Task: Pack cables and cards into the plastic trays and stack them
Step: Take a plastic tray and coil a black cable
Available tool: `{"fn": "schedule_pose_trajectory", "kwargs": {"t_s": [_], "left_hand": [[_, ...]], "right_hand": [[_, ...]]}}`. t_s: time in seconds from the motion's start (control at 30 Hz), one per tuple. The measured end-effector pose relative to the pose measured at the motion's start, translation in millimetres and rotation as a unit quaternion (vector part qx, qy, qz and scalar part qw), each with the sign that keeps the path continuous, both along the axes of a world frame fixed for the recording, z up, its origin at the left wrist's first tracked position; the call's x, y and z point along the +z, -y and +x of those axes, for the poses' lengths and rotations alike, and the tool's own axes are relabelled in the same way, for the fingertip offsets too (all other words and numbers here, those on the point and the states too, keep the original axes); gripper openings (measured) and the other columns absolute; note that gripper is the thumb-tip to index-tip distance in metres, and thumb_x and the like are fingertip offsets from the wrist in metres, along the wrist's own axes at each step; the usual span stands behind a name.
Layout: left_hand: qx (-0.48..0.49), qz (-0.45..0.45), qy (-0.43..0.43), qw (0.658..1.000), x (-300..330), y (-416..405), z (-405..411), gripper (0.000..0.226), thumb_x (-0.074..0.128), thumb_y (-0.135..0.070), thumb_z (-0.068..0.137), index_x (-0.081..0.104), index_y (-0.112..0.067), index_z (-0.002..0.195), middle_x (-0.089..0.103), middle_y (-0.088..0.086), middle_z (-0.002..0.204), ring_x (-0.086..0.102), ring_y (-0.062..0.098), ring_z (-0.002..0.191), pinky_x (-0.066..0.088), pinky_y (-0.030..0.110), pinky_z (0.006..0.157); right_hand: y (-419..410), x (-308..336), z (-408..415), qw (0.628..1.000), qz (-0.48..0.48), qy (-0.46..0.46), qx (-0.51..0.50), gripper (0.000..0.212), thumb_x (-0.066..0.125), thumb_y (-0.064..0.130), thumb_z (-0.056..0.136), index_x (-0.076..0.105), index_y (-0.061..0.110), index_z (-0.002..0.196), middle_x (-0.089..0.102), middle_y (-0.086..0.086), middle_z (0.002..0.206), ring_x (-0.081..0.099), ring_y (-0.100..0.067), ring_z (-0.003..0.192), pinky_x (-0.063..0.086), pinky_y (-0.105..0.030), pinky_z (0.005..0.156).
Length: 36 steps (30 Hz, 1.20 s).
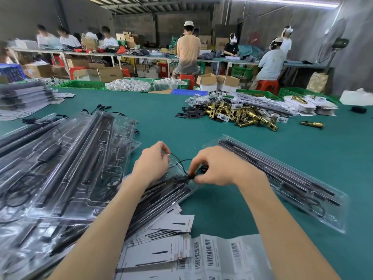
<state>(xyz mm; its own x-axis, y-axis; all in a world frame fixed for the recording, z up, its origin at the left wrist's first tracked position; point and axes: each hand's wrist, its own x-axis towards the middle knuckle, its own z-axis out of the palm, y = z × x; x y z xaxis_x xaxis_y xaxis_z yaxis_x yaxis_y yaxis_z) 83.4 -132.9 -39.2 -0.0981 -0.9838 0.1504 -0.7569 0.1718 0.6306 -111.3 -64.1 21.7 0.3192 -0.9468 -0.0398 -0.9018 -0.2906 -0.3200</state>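
Pinching black cable (181, 163): left hand (151, 161); right hand (217, 168).

Both hands work a thin black cable (179, 163) over a clear plastic tray (177, 186) — the left hand (152, 161) pinches its loop, the right hand (214, 168) pinches the bundled end. Barcode cards (201, 255) lie nearest, a filled tray (282, 178) to the right.
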Motion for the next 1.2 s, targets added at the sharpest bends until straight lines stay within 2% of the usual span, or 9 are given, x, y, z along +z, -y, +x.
{"fn": "schedule_pose_trajectory", "kwargs": {"t_s": [0.13, 0.27, 0.33, 0.5, 0.6, 0.7, 0.87, 1.0, 1.2], "left_hand": [[0.029, -0.016, 0.003, 0.999, 1.4, 3.5, 4.4, 0.013, 0.047, -0.018, 0.098, 0.055, -0.027, 0.103, 0.071, -0.001, 0.098, 0.065, 0.024, 0.086, 0.054, 0.045, 0.086], [0.036, -0.024, 0.127, 0.991, 7.6, 3.0, 5.2, 0.021, 0.048, -0.014, 0.096, 0.057, -0.023, 0.112, 0.066, 0.003, 0.115, 0.06, 0.028, 0.104, 0.049, 0.04, 0.091], [-0.02, -0.08, 0.197, 0.977, 14.0, 2.9, -4.6, 0.026, 0.051, -0.016, 0.095, 0.057, -0.023, 0.119, 0.062, 0.0, 0.123, 0.055, 0.026, 0.114, 0.046, 0.041, 0.096], [-0.297, 0.04, 0.167, 0.939, 35.3, 2.0, -58.5, 0.021, 0.07, -0.034, 0.089, 0.066, -0.03, 0.11, 0.071, -0.014, 0.098, 0.065, 0.008, 0.094, 0.052, 0.029, 0.09], [-0.345, 0.063, 0.142, 0.926, 32.0, 4.3, -68.4, 0.029, 0.074, -0.031, 0.085, 0.055, -0.032, 0.107, 0.06, -0.013, 0.082, 0.057, 0.006, 0.074, 0.044, 0.024, 0.069], [-0.346, 0.046, 0.056, 0.935, 24.2, 5.7, -61.0, 0.017, 0.066, -0.031, 0.092, 0.052, -0.034, 0.101, 0.046, -0.01, 0.07, 0.041, 0.005, 0.058, 0.041, 0.029, 0.065], [-0.374, 0.038, 0.087, 0.923, 30.2, 3.8, -54.8, 0.015, 0.062, -0.026, 0.091, 0.058, -0.04, 0.096, 0.044, -0.013, 0.068, 0.042, 0.007, 0.062, 0.044, 0.032, 0.072], [-0.388, -0.016, 0.155, 0.908, 17.9, -4.5, -58.7, 0.031, 0.078, -0.044, 0.081, 0.065, -0.044, 0.11, 0.047, -0.018, 0.096, 0.047, -0.006, 0.093, 0.039, 0.019, 0.086], [-0.368, -0.068, 0.039, 0.927, 6.5, -9.0, -56.6, 0.02, 0.077, -0.035, 0.086, 0.07, -0.033, 0.105, 0.055, -0.006, 0.103, 0.058, 0.007, 0.085, 0.047, 0.018, 0.078]], "right_hand": [[-6.7, 2.4, -34.7, 1.0, 0.022, 0.006, -0.013, 0.025, 0.078, 0.023, 0.081, 0.078, 0.048, 0.088, 0.054, 0.009, 0.135, 0.046, -0.015, 0.127, 0.042, -0.037, 0.107], [-7.5, -2.0, -52.2, 0.993, 0.115, 0.004, -0.03, 0.032, 0.075, 0.023, 0.083, 0.075, 0.055, 0.08, 0.065, 0.035, 0.08, 0.059, 0.012, 0.082, 0.048, -0.02, 0.069], [-6.3, -12.9, -47.7, 0.991, 0.133, 0.003, -0.022, 0.029, 0.074, 0.025, 0.083, 0.076, 0.053, 0.084, 0.068, 0.029, 0.083, 0.058, 0.01, 0.077, 0.044, -0.017, 0.066], [-3.6, -23.4, -49.6, 0.98, 0.182, 0.072, 0.015, 0.027, 0.074, 0.021, 0.084, 0.077, 0.047, 0.093, 0.074, 0.011, 0.087, 0.055, 0.003, 0.057, 0.041, -0.008, 0.056], [-6.1, -26.7, -59.7, 0.966, 0.216, 0.139, 0.022, 0.024, 0.075, 0.021, 0.087, 0.077, 0.042, 0.098, 0.073, 0.008, 0.086, 0.058, -0.003, 0.063, 0.046, -0.014, 0.061], [-11.5, -23.8, -77.8, 0.945, 0.254, 0.207, 0.005, 0.023, 0.072, 0.019, 0.091, 0.077, 0.039, 0.102, 0.071, 0.009, 0.088, 0.058, -0.006, 0.067, 0.047, -0.018, 0.062], [-23.6, -26.2, -103.2, 0.907, 0.323, 0.267, -0.029, 0.021, 0.071, 0.032, 0.093, 0.077, 0.034, 0.113, 0.072, 0.014, 0.09, 0.063, -0.002, 0.082, 0.05, -0.016, 0.068], [-25.6, -30.2, -103.9, 0.898, 0.344, 0.269, -0.063, 0.017, 0.07, 0.035, 0.093, 0.078, 0.032, 0.108, 0.076, 0.004, 0.1, 0.068, -0.009, 0.075, 0.049, -0.016, 0.057], [-16.3, -35.2, -87.4, 0.909, 0.287, 0.273, -0.129, 0.023, 0.072, 0.05, 0.087, 0.072, 0.028, 0.088, 0.073, 0.005, 0.077, 0.071, -0.012, 0.069, 0.046, -0.017, 0.053]]}}
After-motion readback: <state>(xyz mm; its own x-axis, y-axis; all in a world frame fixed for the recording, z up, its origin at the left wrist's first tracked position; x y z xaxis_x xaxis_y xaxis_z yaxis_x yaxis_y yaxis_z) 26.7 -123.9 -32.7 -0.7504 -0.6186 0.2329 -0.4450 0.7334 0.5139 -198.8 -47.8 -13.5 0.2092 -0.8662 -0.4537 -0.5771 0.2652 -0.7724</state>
